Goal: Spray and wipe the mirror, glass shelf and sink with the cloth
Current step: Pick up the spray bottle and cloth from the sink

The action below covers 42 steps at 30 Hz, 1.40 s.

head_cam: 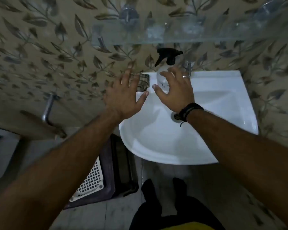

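Observation:
A white sink [214, 113] is fixed to the leaf-patterned wall. On its back rim stands a white spray bottle [162, 72] with a black trigger head. A folded checked cloth [144, 81] lies on the rim just left of the bottle. My right hand [175, 90] is spread open around the bottle's body, fingers apart, not closed on it. My left hand [123, 93] hovers open over the cloth's left side and partly hides it. A glass shelf [181, 34] runs along the wall above the sink. No mirror is in view.
A metal tap [188, 68] sits at the sink's back, behind my right hand. The drain [175, 116] shows beside my wrist. A metal pipe [47, 108] sticks out of the wall at left. A dark crate with a white grid [96, 176] stands on the floor below.

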{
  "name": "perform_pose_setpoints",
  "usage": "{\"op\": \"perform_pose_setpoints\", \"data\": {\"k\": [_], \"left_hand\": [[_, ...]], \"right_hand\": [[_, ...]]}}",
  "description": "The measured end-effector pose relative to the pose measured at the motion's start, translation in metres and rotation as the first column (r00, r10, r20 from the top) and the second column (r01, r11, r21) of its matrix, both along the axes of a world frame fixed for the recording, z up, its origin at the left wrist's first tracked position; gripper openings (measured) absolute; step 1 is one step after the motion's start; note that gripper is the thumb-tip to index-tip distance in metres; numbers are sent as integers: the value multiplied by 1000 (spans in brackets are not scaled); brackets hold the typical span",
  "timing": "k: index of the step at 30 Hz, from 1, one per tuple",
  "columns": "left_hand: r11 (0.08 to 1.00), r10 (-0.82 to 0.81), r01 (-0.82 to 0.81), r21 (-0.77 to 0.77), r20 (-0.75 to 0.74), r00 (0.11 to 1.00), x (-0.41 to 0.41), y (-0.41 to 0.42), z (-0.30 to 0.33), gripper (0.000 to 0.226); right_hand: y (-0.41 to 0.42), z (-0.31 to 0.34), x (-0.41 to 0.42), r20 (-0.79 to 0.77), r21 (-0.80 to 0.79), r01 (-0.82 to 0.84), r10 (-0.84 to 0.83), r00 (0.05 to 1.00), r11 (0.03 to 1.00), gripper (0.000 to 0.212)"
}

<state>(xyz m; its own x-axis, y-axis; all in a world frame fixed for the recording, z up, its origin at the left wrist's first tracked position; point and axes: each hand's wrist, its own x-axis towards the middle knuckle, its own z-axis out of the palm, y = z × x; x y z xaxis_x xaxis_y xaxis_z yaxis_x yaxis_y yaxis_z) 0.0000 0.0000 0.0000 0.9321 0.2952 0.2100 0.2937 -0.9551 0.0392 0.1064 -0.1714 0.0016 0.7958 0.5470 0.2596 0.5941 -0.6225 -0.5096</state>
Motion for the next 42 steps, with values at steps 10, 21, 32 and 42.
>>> {"op": "perform_pose_setpoints", "data": {"k": [10,21,32,42], "left_hand": [[988,-152,128,-86,-408,900,83,50,-16,55],[987,-147,87,-138,-525,839,130,65,-25,44],[994,-58,1,-106,-534,844,133,62,-34,69],[996,-55,-2,-94,-591,805,153,70,-36,41]], "right_hand": [[41,-18,48,-494,275,339,-170,853,900,77],[43,-31,80,-554,356,284,-43,831,890,47],[38,-45,79,-456,363,156,30,889,919,43],[65,-32,90,-343,405,-145,297,891,903,77]]}}
